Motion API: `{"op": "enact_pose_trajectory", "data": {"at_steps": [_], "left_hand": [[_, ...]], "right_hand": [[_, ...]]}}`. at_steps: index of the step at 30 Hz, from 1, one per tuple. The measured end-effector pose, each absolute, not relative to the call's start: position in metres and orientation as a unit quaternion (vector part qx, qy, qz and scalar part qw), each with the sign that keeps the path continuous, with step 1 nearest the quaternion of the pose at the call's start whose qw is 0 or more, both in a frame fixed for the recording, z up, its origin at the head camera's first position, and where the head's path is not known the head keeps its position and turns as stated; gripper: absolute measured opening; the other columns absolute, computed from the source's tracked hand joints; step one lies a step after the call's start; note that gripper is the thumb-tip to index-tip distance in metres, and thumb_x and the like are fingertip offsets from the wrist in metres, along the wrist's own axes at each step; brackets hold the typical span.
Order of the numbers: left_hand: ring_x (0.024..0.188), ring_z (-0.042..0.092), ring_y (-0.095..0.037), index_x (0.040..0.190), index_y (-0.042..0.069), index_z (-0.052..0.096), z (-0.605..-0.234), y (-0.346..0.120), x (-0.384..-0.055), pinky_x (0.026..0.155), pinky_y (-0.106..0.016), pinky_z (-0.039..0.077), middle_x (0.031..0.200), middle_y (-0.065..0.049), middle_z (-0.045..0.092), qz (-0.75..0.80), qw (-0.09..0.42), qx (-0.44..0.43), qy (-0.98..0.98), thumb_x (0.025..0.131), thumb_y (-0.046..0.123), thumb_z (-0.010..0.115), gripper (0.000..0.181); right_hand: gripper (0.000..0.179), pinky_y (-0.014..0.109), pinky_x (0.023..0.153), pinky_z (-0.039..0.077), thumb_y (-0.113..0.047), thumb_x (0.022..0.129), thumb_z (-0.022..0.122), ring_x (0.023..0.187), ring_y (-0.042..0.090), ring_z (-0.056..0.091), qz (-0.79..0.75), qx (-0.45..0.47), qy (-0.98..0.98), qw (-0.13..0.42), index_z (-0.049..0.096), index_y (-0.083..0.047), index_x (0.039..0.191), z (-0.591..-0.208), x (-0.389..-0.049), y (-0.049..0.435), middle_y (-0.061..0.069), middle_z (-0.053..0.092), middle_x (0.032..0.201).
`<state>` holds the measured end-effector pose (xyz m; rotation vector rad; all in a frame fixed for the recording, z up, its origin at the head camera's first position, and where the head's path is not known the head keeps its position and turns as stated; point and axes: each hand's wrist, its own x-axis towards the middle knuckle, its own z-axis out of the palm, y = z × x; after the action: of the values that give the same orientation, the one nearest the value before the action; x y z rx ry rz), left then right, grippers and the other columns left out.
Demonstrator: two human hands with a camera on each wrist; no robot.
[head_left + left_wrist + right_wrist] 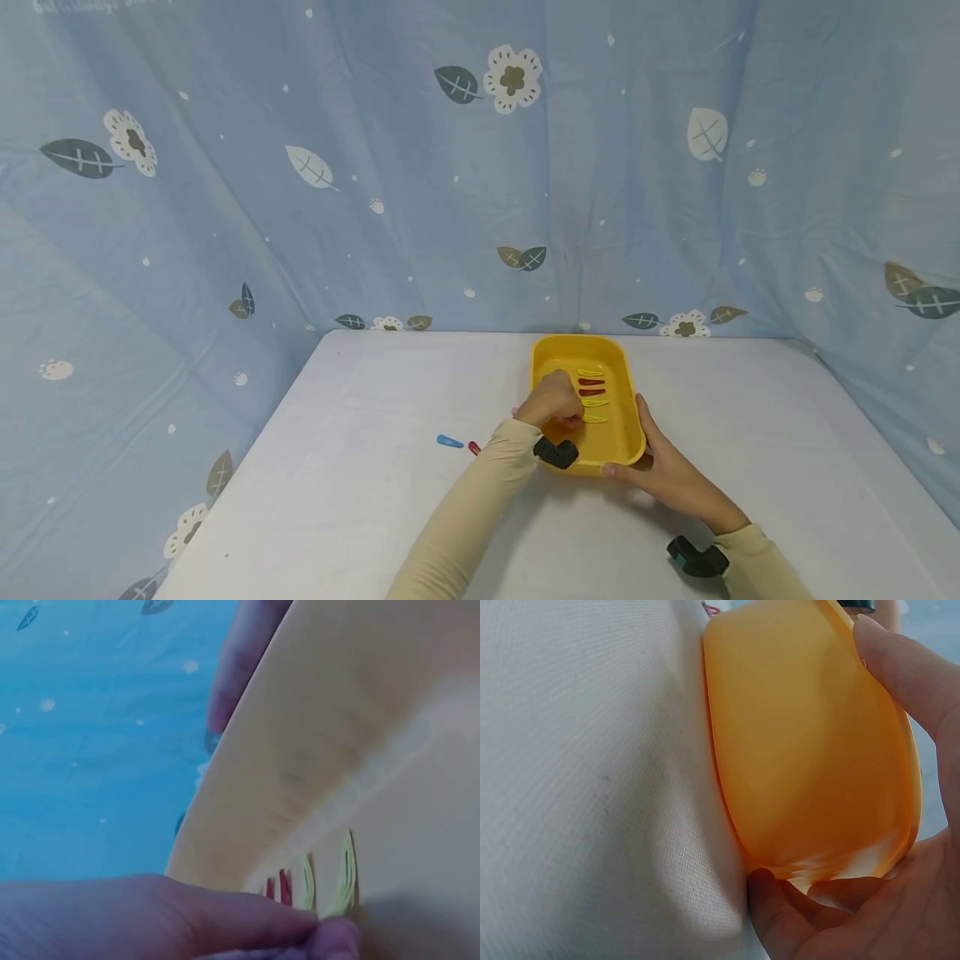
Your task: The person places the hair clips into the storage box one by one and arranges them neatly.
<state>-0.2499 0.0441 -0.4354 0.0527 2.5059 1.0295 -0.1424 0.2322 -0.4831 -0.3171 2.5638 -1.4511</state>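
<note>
A yellow tray [581, 343] stands on the white table with a row of hair clips in it. Red hair clips [592, 392] lie between yellow ones toward its far end. My left hand [557, 400] reaches over the tray's left side, fingers curled. In the left wrist view, its thumb and finger pinch the lower end of the nearest yellow hair clip [346, 874], which lies on the tray floor. My right hand [675, 475] grips the tray's near right corner, thumb on the near rim and fingers along the right wall.
On the table left of the tray lie a blue hair clip [450, 441] and a red hair clip [474, 448], the latter partly covered by the left sleeve [468, 508]. A patterned blue curtain [420, 183] hangs behind the table and along its sides.
</note>
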Motion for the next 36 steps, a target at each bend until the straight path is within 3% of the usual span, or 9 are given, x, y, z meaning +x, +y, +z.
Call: {"op": "enact_pose_trajectory", "data": {"at_steps": [2,5,9,13,16,19,28,36], "left_hand": [[0.048,0.056,-0.017,0.064,0.002,0.068,-0.436,0.042,-0.25,0.047,-0.024,0.043,0.053,-0.006,0.06,0.37,0.209,0.033,0.904,0.085,0.0,0.076,0.023],[0.048,0.053,-0.017,0.06,0.001,0.07,-0.434,0.038,-0.25,0.047,-0.024,0.042,0.052,-0.005,0.059,0.381,0.192,0.066,0.902,0.085,0.0,0.073,0.025],[0.056,0.067,-0.022,0.069,-0.003,0.077,-0.428,0.031,-0.249,0.057,-0.027,0.057,0.059,-0.007,0.068,0.425,0.168,0.115,0.882,0.089,0.002,0.07,0.022],[0.075,0.077,-0.03,0.087,-0.005,0.08,-0.414,0.021,-0.248,0.071,-0.034,0.064,0.073,-0.011,0.076,0.456,0.162,0.144,0.863,0.095,0.005,0.068,0.018],[0.076,0.077,-0.027,0.096,-0.003,0.08,-0.399,0.011,-0.248,0.069,-0.03,0.063,0.079,-0.01,0.077,0.453,0.15,0.158,0.865,0.096,0.01,0.069,0.017],[0.074,0.075,-0.023,0.101,0.002,0.08,-0.386,-0.003,-0.248,0.064,-0.024,0.059,0.084,-0.008,0.077,0.443,0.125,0.179,0.87,0.097,0.017,0.07,0.018],[0.079,0.068,-0.017,0.111,0.007,0.077,-0.365,-0.06,-0.24,0.072,-0.025,0.057,0.094,-0.008,0.075,0.448,0.05,0.211,0.867,0.101,0.025,0.068,0.022],[0.079,0.065,-0.019,0.111,0.006,0.077,-0.356,-0.108,-0.224,0.074,-0.028,0.055,0.097,-0.012,0.075,0.474,0.013,0.192,0.859,0.101,0.024,0.068,0.023]], "right_hand": [[0.122,0.025,0.1,0.055,-0.039,0.092,0.078,0.133,0.032,0.056,-0.489,-0.109,0.861,0.088,-0.019,-0.019,0.164,-0.484,-0.142,0.232,0.025,0.003,0.173],[0.122,0.018,0.097,0.053,-0.038,0.092,0.078,0.132,0.032,0.056,-0.491,-0.11,0.86,0.087,-0.019,-0.02,0.164,-0.484,-0.142,0.233,0.024,0.005,0.173],[0.122,0.009,0.092,0.047,-0.038,0.092,0.078,0.132,0.032,0.055,-0.493,-0.11,0.859,0.086,-0.019,-0.022,0.164,-0.485,-0.142,0.233,0.023,0.005,0.173],[0.123,0.021,0.099,0.053,-0.038,0.092,0.078,0.135,0.034,0.054,-0.492,-0.112,0.859,0.084,-0.019,-0.021,0.164,-0.485,-0.142,0.233,0.024,0.003,0.173],[0.123,0.038,0.104,0.054,-0.039,0.092,0.078,0.137,0.035,0.053,-0.491,-0.116,0.86,0.081,-0.02,-0.021,0.164,-0.484,-0.143,0.233,0.024,0.002,0.173],[0.123,0.046,0.107,0.052,-0.038,0.092,0.078,0.139,0.037,0.052,-0.495,-0.121,0.856,0.08,-0.02,-0.022,0.164,-0.484,-0.144,0.232,0.023,0.0,0.174],[0.127,0.054,0.111,0.045,-0.042,0.09,0.079,0.15,0.045,0.038,-0.482,-0.113,0.864,0.085,-0.021,-0.017,0.164,-0.483,-0.145,0.234,0.022,-0.005,0.174],[0.127,0.054,0.111,0.045,-0.043,0.09,0.08,0.15,0.045,0.038,-0.481,-0.112,0.866,0.082,-0.021,-0.017,0.164,-0.483,-0.145,0.234,0.023,-0.004,0.174]]}}
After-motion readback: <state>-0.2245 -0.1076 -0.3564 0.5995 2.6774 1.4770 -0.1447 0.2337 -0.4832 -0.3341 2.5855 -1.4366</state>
